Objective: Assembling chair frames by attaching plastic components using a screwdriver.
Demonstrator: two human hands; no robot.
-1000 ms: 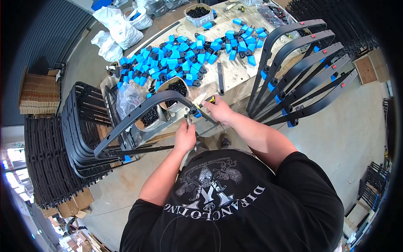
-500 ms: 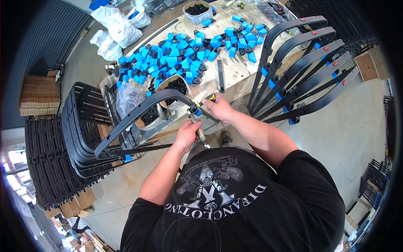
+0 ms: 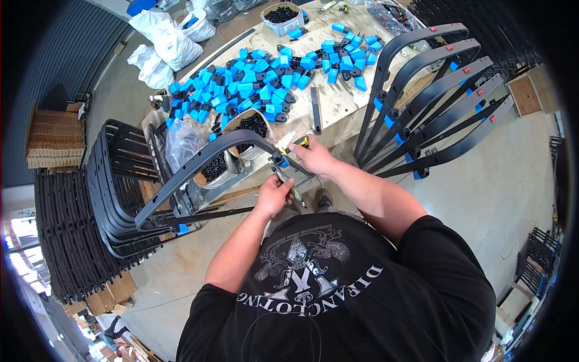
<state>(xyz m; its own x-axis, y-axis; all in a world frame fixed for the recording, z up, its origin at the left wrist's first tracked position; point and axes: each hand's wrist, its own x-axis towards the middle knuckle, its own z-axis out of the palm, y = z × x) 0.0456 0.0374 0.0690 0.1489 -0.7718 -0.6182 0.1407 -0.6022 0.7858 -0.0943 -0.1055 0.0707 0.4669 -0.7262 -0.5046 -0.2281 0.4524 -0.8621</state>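
A black curved frame (image 3: pixel 193 165) reaches from the left to just in front of me, its near end carrying a small blue piece (image 3: pixel 282 161). My left hand (image 3: pixel 274 196) is closed round a silvery metal hand tool (image 3: pixel 298 195), which looks like locking pliers; its upper end meets the frame just below the blue piece. In my right hand (image 3: pixel 315 158) is a screwdriver with a yellow-and-black handle (image 3: pixel 303 142), its shaft running left to the joint beside the blue piece. My fingers hide part of each tool.
Many blue-and-black pieces (image 3: pixel 247 84) lie heaped on the wooden table (image 3: pixel 341 117). Tubs of black parts (image 3: pixel 252 127) stand at its near edge. More curved frames (image 3: pixel 446 114) lean at the right; others (image 3: pixel 114 193) are stacked at the left. White sacks (image 3: pixel 172 45) sit behind.
My left hand has shifted slightly right, and the metal tool's lower end has swung up and to the right. The right hand stays nearly in place at the joint.
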